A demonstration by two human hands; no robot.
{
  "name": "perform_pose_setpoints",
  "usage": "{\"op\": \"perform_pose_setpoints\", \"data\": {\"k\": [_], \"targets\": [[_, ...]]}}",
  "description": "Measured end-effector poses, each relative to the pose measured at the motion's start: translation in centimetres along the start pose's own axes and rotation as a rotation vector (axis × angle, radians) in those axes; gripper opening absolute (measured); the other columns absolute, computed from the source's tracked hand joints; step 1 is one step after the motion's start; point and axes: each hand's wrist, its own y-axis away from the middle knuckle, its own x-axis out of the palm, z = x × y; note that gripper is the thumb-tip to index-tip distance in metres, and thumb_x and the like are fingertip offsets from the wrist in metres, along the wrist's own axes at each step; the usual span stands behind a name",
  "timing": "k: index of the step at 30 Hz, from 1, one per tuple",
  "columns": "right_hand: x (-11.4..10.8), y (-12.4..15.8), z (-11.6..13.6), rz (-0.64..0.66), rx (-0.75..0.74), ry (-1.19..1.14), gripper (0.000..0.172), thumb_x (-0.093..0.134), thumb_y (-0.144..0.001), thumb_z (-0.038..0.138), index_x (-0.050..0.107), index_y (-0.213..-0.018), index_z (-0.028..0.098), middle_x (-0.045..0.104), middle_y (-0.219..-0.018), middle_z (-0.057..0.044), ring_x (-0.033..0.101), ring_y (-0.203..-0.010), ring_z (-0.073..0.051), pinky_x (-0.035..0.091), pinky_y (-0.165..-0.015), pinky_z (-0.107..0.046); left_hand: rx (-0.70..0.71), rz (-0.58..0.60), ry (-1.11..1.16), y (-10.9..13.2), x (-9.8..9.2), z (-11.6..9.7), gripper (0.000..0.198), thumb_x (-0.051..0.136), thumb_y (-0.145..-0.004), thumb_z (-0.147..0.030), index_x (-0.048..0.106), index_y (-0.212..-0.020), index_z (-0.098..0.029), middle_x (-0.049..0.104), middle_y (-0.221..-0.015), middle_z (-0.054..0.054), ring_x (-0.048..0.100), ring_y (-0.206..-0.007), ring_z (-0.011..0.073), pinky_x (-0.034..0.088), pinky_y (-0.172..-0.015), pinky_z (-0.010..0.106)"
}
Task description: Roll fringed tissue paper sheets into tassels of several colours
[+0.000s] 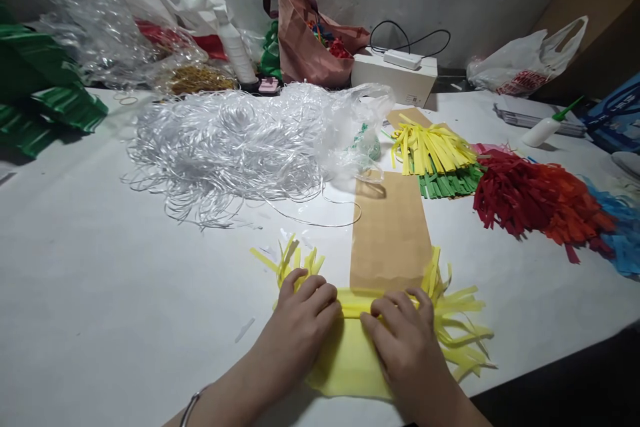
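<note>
A sheet of yellow tissue paper [350, 367] lies on the white table in front of me, its two ends cut into fringe strips. Across its far edge runs a narrow rolled or folded band. My left hand [304, 317] has its curled fingers on the left part of this band. On the right part, my right hand [407, 337] grips the band with bent fingers and the thumb near the middle. Cut strips spread out past both hands. Just beyond the band is a flat brown paper piece [391, 230]. The undersides of my fingertips are hidden.
A heap of white shiny string [225, 140] lies beyond my hands. Yellow tassels [435, 147] sit over green ones, with red tassels [510, 190] farther right. A glue bottle [543, 130], a white box [395, 77] and a pink bag [313, 40] stand toward the back.
</note>
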Motion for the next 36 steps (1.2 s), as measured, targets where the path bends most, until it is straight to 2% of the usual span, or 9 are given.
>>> {"op": "perform_pose_setpoints", "data": {"k": [5,9,12,15,20,24,28,32,36], "targets": [[1.2,-0.5,0.3,0.095,-0.066,0.01,0.03,0.041,-0.096,0.003,0.061,-0.079,0.018,0.057,-0.073,-0.002,0.048,-0.077,-0.019,0.031,-0.096,-0.043,0.075,0.029,-0.048,-0.1,-0.4,0.2,0.019,0.056,-0.086,-0.005,0.064,-0.087,-0.022,0.065,-0.084,0.0,0.055,-0.085,0.021,0.03,-0.104,0.05],[1.7,-0.5,0.1,0.102,-0.07,0.022,0.028,0.044,-0.098,0.007,0.058,-0.077,0.018,0.056,-0.074,-0.001,0.047,-0.077,-0.019,0.03,-0.097,-0.044,0.169,0.002,-0.169,0.1,0.3,0.6,0.02,0.058,-0.092,-0.009,0.06,-0.076,-0.02,0.061,-0.076,-0.001,0.056,-0.084,0.0196,0.029,-0.11,0.05],[1.7,-0.6,0.0,0.099,-0.082,0.021,0.027,0.046,-0.098,0.008,0.057,-0.077,0.019,0.057,-0.073,-0.001,0.047,-0.076,-0.018,0.03,-0.097,-0.044,0.146,-0.044,-0.127,0.1,0.7,0.7,0.026,0.051,-0.096,-0.009,0.058,-0.073,-0.02,0.06,-0.075,0.0,0.055,-0.081,0.0187,0.033,-0.106,0.048],[1.6,-0.8,0.1,0.1,-0.128,0.043,0.031,0.04,-0.097,0.004,0.056,-0.076,0.019,0.055,-0.072,-0.001,0.045,-0.074,-0.018,0.031,-0.095,-0.042,0.07,-0.046,-0.021,-0.1,0.5,0.5,0.02,0.05,-0.093,-0.007,0.062,-0.083,-0.02,0.064,-0.081,0.001,0.055,-0.083,0.019,0.036,-0.1,0.046],[1.7,-0.5,0.2,0.117,-0.174,0.088,0.03,0.038,-0.096,0.004,0.056,-0.078,0.019,0.055,-0.074,-0.002,0.046,-0.075,-0.02,0.031,-0.095,-0.043,0.095,-0.031,-0.001,0.2,0.4,0.2,0.025,0.046,-0.094,-0.005,0.065,-0.089,-0.02,0.067,-0.086,0.002,0.056,-0.085,0.0202,0.032,-0.104,0.049],[1.5,0.2,-0.6,0.146,-0.102,0.107,0.023,0.043,-0.097,0.007,0.057,-0.084,0.019,0.057,-0.078,-0.002,0.05,-0.079,-0.02,0.03,-0.098,-0.044,0.104,-0.06,-0.067,0.7,0.5,0.3,0.023,0.048,-0.095,-0.006,0.065,-0.089,-0.02,0.067,-0.087,0.002,0.057,-0.086,0.0204,0.031,-0.105,0.048],[0.6,0.7,-1.5,0.114,0.009,0.044,0.022,0.043,-0.099,0.009,0.058,-0.088,0.019,0.06,-0.083,-0.003,0.054,-0.084,-0.021,0.03,-0.099,-0.044,0.053,-0.098,-0.092,1.2,0.4,0.4,0.025,0.045,-0.094,-0.005,0.065,-0.093,-0.02,0.069,-0.09,0.004,0.058,-0.089,0.0218,0.033,-0.105,0.049],[0.5,1.0,-1.5,0.069,0.105,-0.004,0.024,0.041,-0.101,0.011,0.059,-0.088,0.02,0.062,-0.087,-0.003,0.056,-0.088,-0.021,0.029,-0.1,-0.044,-0.024,-0.063,-0.07,1.3,0.3,0.2,0.024,0.045,-0.093,-0.006,0.063,-0.091,-0.02,0.067,-0.09,0.005,0.057,-0.088,0.0223,0.035,-0.1,0.049],[1.0,1.0,-1.3,0.055,0.183,0.063,0.023,0.042,-0.099,0.012,0.056,-0.083,0.02,0.062,-0.089,-0.004,0.058,-0.09,-0.022,0.03,-0.1,-0.046,-0.132,-0.006,-0.056,0.5,-0.1,-0.4,0.023,0.045,-0.095,-0.012,0.06,-0.079,-0.02,0.063,-0.086,0.004,0.056,-0.081,0.0217,0.039,-0.09,0.048]]}}
